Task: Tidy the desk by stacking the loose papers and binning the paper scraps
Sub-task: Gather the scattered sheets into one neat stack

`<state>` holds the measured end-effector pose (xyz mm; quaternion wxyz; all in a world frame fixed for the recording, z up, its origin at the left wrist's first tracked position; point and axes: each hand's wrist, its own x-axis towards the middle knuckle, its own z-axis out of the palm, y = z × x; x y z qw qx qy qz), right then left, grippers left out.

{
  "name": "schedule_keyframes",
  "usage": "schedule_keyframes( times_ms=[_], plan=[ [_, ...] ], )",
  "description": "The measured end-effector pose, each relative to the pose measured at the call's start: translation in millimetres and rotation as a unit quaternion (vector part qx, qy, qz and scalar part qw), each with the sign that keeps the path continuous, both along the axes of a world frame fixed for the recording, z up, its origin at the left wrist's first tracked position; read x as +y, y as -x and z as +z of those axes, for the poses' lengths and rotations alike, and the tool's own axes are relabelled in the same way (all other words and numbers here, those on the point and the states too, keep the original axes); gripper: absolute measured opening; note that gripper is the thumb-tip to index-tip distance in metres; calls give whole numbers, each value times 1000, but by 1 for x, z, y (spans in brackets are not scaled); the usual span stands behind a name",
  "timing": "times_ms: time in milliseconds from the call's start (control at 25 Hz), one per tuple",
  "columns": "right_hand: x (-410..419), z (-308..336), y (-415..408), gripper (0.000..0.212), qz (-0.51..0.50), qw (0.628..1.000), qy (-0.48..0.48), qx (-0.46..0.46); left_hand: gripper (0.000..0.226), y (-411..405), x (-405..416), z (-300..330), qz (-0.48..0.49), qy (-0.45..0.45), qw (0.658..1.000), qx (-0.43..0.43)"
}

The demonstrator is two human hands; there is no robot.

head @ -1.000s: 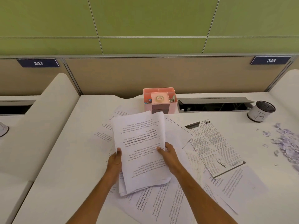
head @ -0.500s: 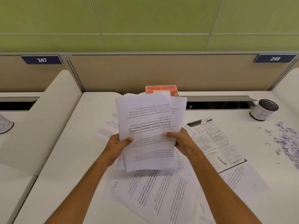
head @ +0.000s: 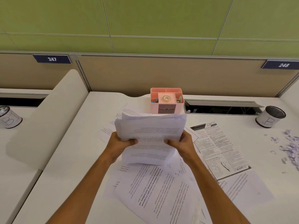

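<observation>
The left hand (head: 120,143) and the right hand (head: 182,143) both grip a sheaf of papers (head: 150,136), one at each side edge, thumbs curled over the top sheet and fingers hidden beneath. The sheaf is lifted off the tabletop (head: 68,159) and tilted away, its far edges fanned and uneven; the print on it is blurred.

Under and around the forearms, loose printed sheets (head: 161,191) lie overlapping on the tabletop, spreading from the near edge toward the middle. To the right of them lies a densely printed newspaper-like page (head: 220,149), partly over other sheets. At the far right edge a scatter of small paper scraps (head: 289,147) lies on the surface.

Beyond the sheaf, at the far side, stands a pink organiser (head: 166,101) with a tape roll (head: 166,98) in its middle compartment. A white can marked "B" (head: 270,117) stands far right, and a similar can (head: 8,117) stands on the neighbouring desk at left.
</observation>
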<state>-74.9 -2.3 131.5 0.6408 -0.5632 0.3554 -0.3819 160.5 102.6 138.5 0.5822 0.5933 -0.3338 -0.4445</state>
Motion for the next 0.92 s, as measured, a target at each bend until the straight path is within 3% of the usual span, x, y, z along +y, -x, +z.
schedule_keyframes(
  times_ms=[240, 440, 640, 760, 840, 920],
  plan=[
    [7, 0, -7, 32, -35, 999, -20, -31, 47, 7, 2, -3, 43, -4, 999, 8],
    [11, -11, -6, 39, -8, 999, -34, -2, 56, 11, 3, -24, 36, -51, 998, 20],
    [11, -19, -1, 29, 23, 998, -45, 26, 35, 18, -1, -40, 101, -95, 990, -9],
    [14, -36, 9, 56, 3, 987, 4, 159, 26, 10, 4, -38, 147, -103, 984, -16],
    [24, -56, 24, 73, -5, 955, 74, 286, 27, 1, 13, -36, 178, -95, 979, -14],
    [43, -79, 40, 82, 63, 901, 179, 390, 30, -7, 24, -33, 205, -81, 975, -15]
  ],
)
